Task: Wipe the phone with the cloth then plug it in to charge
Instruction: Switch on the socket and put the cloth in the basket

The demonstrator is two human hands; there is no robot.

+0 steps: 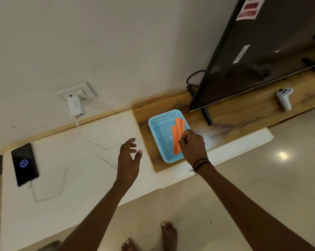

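While its upper and right parts run out of view, the television [261, 42] leans dark over the wooden table [234, 109], and its stickers are too blurred to read. To the left of the wood lies a white table [91, 171], cut off at the left edge. On the wood stands a blue basket [162, 131], its right rim partly hidden behind the right hand [193, 147]. That hand pinches the orange cloth [178, 136] between thumb and fingers, and the cloth hangs over the basket; whether its lower end touches the mesh cannot be told. The left hand [128, 158] hovers above the white table with fingers spread wide, holding nothing. Far left on the white table the phone [24, 164] lies flat, face up, with a blue ring glowing on its screen; the figure inside is too small to read. A thin white cable [62, 180] runs from the phone's lower end in loose curves to the charger [75, 107] in the wall socket [77, 91]. A white controller [284, 98] lies on the wood below the television. 2 bare feet show at the bottom edge.
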